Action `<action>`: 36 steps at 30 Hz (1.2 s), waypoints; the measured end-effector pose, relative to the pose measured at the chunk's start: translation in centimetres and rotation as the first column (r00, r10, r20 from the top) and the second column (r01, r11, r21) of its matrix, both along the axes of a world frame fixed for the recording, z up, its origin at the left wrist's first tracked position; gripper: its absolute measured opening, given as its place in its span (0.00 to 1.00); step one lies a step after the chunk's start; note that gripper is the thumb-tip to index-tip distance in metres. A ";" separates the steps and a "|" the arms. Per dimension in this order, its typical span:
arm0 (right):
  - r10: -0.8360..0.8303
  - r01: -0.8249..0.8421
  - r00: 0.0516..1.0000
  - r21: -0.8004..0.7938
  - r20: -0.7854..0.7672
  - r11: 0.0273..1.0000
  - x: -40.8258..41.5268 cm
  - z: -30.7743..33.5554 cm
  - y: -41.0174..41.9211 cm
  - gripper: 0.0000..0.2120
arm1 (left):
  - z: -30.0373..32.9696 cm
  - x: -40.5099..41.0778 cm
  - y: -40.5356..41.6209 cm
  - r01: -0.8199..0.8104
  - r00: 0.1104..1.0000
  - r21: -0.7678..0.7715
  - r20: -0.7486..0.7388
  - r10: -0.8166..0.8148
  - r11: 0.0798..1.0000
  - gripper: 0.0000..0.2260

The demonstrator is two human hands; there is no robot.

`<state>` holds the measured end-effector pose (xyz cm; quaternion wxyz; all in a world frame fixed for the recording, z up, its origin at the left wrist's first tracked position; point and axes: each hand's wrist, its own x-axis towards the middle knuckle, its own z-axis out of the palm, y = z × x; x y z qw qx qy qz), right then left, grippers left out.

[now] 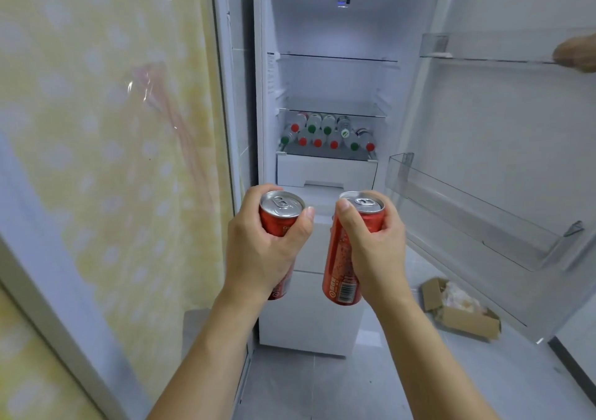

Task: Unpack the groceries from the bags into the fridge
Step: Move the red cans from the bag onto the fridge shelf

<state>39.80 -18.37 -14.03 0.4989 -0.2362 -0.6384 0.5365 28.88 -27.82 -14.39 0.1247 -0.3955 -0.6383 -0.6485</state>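
Cans of red soda stand upright in both grips before the open fridge [325,74]: the left hand [261,245] wraps one can [280,214], the right hand [374,245] clasps the other can [342,258]. Bottles [325,134] lie on a lower shelf beyond them. A cardboard box [461,313] sits on the floor, right.

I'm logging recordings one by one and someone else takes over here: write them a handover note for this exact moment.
Left hand grips one tall red aluminium drink can; right hand grips a second red can, both upright before the open white fridge.
Done: capped plastic bottles lie stacked on the lowest glass shelf.
Left: shelve both cans; upper shelves and clear door bins are free. Bags not in view.
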 end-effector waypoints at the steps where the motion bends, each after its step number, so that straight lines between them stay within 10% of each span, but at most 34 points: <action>1: 0.004 -0.004 1.000 0.013 0.005 1.000 -0.2 0.1 0.0 0.15 | 0.0 -0.2 0.0 -0.004 1.000 0.003 0.001 0.004 1.000 0.19; 36: 0.185 -0.185 0.975 0.013 -0.122 0.983 -7.8 1.7 14.7 0.12 | 2.8 -5.8 12.5 -0.189 0.982 0.071 0.030 0.187 0.979 0.15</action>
